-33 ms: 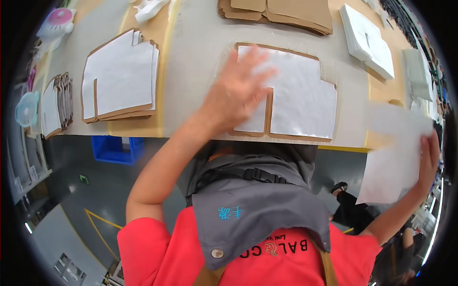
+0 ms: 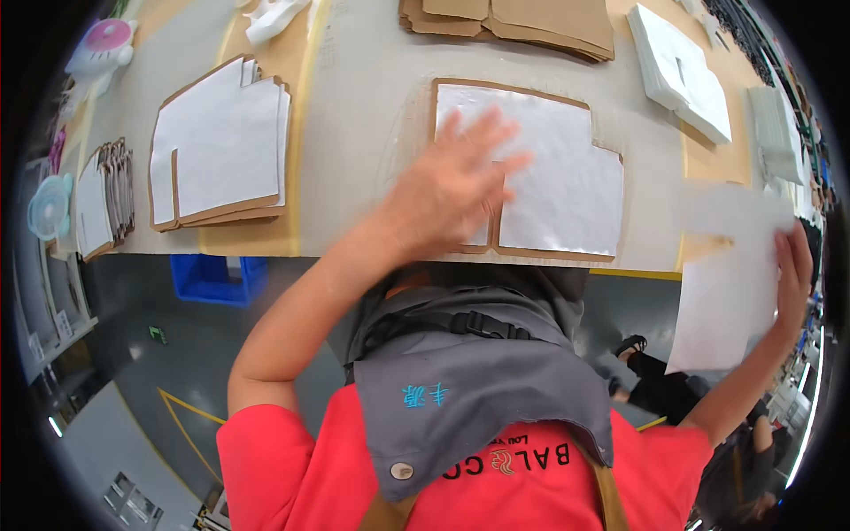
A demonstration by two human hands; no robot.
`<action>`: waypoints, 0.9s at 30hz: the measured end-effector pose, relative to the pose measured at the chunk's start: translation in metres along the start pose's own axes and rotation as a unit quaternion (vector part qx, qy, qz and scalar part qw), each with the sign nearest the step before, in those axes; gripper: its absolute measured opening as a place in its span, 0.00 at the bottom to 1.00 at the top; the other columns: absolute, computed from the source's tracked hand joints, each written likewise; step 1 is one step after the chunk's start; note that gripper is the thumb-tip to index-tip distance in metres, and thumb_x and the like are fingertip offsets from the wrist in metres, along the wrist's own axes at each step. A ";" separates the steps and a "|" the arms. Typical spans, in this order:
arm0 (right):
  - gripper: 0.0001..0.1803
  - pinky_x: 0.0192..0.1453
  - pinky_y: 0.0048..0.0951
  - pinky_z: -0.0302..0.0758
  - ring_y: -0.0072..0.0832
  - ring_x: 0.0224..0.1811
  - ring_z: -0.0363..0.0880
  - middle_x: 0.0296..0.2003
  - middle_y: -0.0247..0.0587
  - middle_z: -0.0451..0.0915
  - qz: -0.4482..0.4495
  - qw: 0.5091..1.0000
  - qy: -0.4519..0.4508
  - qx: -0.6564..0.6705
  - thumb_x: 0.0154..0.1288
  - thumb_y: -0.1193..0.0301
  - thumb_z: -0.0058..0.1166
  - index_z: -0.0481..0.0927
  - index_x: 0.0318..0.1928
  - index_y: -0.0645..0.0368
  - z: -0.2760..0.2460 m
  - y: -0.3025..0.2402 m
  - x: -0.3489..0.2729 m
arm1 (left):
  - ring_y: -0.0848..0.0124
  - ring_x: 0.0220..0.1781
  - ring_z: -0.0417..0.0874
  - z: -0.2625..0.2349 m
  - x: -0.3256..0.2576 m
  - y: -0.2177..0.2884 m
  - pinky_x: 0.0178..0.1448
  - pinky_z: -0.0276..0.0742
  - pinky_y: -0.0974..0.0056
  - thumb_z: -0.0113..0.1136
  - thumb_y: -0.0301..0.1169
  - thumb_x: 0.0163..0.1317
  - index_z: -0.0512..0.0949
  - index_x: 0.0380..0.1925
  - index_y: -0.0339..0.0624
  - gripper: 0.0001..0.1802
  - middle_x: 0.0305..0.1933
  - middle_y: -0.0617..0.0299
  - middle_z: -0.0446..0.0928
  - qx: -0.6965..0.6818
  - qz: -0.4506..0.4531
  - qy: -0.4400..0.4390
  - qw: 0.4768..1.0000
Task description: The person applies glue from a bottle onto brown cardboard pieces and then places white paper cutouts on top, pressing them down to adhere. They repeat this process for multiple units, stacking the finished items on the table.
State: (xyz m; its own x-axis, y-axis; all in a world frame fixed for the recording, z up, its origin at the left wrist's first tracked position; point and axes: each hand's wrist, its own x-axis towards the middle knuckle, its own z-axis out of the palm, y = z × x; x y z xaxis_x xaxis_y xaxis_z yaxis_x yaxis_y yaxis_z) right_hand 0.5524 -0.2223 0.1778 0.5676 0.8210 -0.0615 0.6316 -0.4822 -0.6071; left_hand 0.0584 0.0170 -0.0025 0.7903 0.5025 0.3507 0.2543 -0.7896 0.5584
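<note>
Over the middle of the table lies a brown cardboard piece with a white face (image 2: 562, 199), notched at its far right corner and slotted at its near edge. My left hand (image 2: 453, 190) is above its left part, fingers spread and slightly blurred, holding nothing. Whether the palm touches the white face, I cannot tell. Off to the right, my right hand (image 2: 793, 265) grips the edge of a thin white sheet (image 2: 722, 310). The sheet hangs past the table's front edge, its upper part blurred and see-through.
To the left are a stack of white-faced cardboard pieces (image 2: 221, 146) and a row of upright ones (image 2: 108, 190). Brown cardboard pieces (image 2: 549, 25) are stacked at the back. White cut sheets (image 2: 677, 75) lie at the right. A blue bin (image 2: 181, 279) stands below; a person's leg (image 2: 664, 380) shows at right.
My left hand has shifted a little right and nearer to me over the white face. My right hand and the sheet have moved slightly away from me.
</note>
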 end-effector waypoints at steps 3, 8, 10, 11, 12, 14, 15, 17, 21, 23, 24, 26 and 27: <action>0.21 0.60 0.19 0.68 0.17 0.53 0.74 0.51 0.32 0.79 -0.034 0.997 -0.031 -0.055 0.75 0.70 0.53 0.73 0.63 0.66 0.042 0.016 0.057 | 0.58 0.80 0.57 0.006 -0.005 0.021 0.82 0.47 0.45 0.56 0.42 0.70 0.69 0.69 0.48 0.28 0.76 0.55 0.63 0.011 0.089 -0.130 0.987; 0.24 0.70 0.29 0.66 0.29 0.64 0.72 0.64 0.37 0.75 -0.134 0.957 0.013 -0.258 0.76 0.73 0.48 0.68 0.70 0.57 0.096 0.013 0.073 | 0.62 0.81 0.54 0.022 -0.003 0.031 0.83 0.41 0.45 0.50 0.53 0.70 0.64 0.72 0.51 0.35 0.79 0.58 0.57 0.034 0.139 -0.203 0.969; 0.25 0.70 0.33 0.67 0.34 0.66 0.72 0.66 0.40 0.73 -0.228 0.936 0.046 -0.263 0.74 0.75 0.49 0.68 0.70 0.55 0.131 -0.013 0.065 | 0.64 0.82 0.52 0.037 -0.001 0.041 0.84 0.38 0.46 0.48 0.57 0.70 0.62 0.73 0.53 0.37 0.80 0.59 0.55 0.041 0.156 -0.226 0.961; 0.25 0.69 0.34 0.69 0.37 0.66 0.73 0.66 0.42 0.73 -0.237 0.950 0.022 -0.204 0.73 0.75 0.51 0.69 0.69 0.54 0.146 -0.030 0.059 | 0.65 0.82 0.51 0.045 -0.002 0.044 0.84 0.37 0.46 0.47 0.57 0.70 0.62 0.74 0.53 0.37 0.80 0.60 0.55 0.034 0.161 -0.230 0.959; 0.26 0.68 0.36 0.71 0.39 0.66 0.73 0.66 0.44 0.72 -0.240 0.959 0.002 -0.148 0.72 0.76 0.52 0.70 0.69 0.53 0.157 -0.046 0.051 | 0.65 0.82 0.51 0.051 -0.001 0.047 0.84 0.37 0.47 0.47 0.58 0.69 0.61 0.74 0.54 0.37 0.80 0.60 0.55 0.024 0.172 -0.233 0.957; 0.26 0.69 0.36 0.69 0.40 0.67 0.72 0.65 0.42 0.73 -0.287 0.947 -0.004 -0.144 0.70 0.76 0.54 0.71 0.68 0.53 0.180 -0.064 0.042 | 0.64 0.82 0.51 0.057 0.007 0.055 0.84 0.38 0.47 0.46 0.59 0.69 0.61 0.74 0.52 0.39 0.80 0.58 0.55 -0.002 0.178 -0.237 0.955; 0.25 0.70 0.37 0.69 0.41 0.67 0.72 0.65 0.41 0.73 -0.304 0.940 -0.007 -0.156 0.70 0.75 0.54 0.72 0.67 0.52 0.186 -0.071 0.037 | 0.64 0.82 0.52 0.062 0.012 0.058 0.84 0.38 0.47 0.46 0.60 0.69 0.61 0.74 0.51 0.39 0.80 0.58 0.56 -0.013 0.183 -0.230 0.956; 0.24 0.68 0.37 0.69 0.42 0.67 0.71 0.65 0.41 0.73 -0.300 0.945 -0.010 -0.131 0.70 0.74 0.55 0.73 0.65 0.53 0.198 -0.085 0.030 | 0.63 0.81 0.54 0.075 0.024 0.060 0.83 0.40 0.46 0.44 0.60 0.70 0.61 0.73 0.47 0.40 0.79 0.55 0.57 -0.024 0.195 -0.213 0.957; 0.23 0.68 0.38 0.69 0.43 0.67 0.71 0.64 0.41 0.74 -0.281 0.954 -0.014 -0.104 0.69 0.74 0.55 0.74 0.64 0.53 0.210 -0.095 0.029 | 0.60 0.81 0.54 0.078 0.045 0.054 0.82 0.43 0.46 0.42 0.61 0.70 0.60 0.73 0.44 0.42 0.79 0.53 0.57 0.018 0.190 -0.218 0.957; 0.22 0.68 0.38 0.69 0.44 0.66 0.72 0.64 0.41 0.74 -0.286 0.953 -0.029 -0.093 0.70 0.73 0.55 0.74 0.64 0.53 0.217 -0.099 0.032 | 0.60 0.81 0.54 0.071 0.052 0.033 0.82 0.43 0.45 0.41 0.61 0.71 0.60 0.74 0.43 0.41 0.79 0.52 0.56 0.032 0.168 -0.192 0.966; 0.22 0.68 0.38 0.68 0.44 0.65 0.72 0.64 0.41 0.74 -0.288 0.953 -0.038 -0.087 0.70 0.73 0.55 0.74 0.63 0.53 0.221 -0.101 0.033 | 0.59 0.81 0.54 0.067 0.055 0.020 0.82 0.44 0.45 0.41 0.60 0.71 0.59 0.74 0.43 0.41 0.79 0.52 0.56 0.038 0.156 -0.178 0.971; 0.21 0.66 0.38 0.69 0.44 0.62 0.74 0.60 0.43 0.76 -0.303 0.949 -0.045 -0.076 0.70 0.72 0.55 0.75 0.62 0.54 0.235 -0.112 0.035 | 0.59 0.82 0.52 0.053 0.062 -0.003 0.82 0.43 0.45 0.41 0.58 0.73 0.58 0.75 0.42 0.40 0.80 0.51 0.53 0.105 0.115 -0.177 0.972; 0.20 0.65 0.38 0.69 0.44 0.62 0.74 0.59 0.43 0.77 -0.300 0.950 -0.054 -0.073 0.69 0.71 0.55 0.76 0.61 0.55 0.242 -0.115 0.037 | 0.59 0.82 0.51 0.042 0.066 -0.012 0.82 0.42 0.45 0.41 0.58 0.73 0.57 0.75 0.42 0.40 0.80 0.51 0.53 0.136 0.085 -0.177 0.971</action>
State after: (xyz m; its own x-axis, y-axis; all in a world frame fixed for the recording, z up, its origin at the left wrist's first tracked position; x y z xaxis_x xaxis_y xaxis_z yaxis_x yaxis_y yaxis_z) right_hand 0.3731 -0.0625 0.0531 0.0306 0.9841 0.1749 0.8954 0.0508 -0.4424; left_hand 0.1313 0.0451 -0.0178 0.9639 0.2412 0.1126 0.2025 -0.9389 0.2783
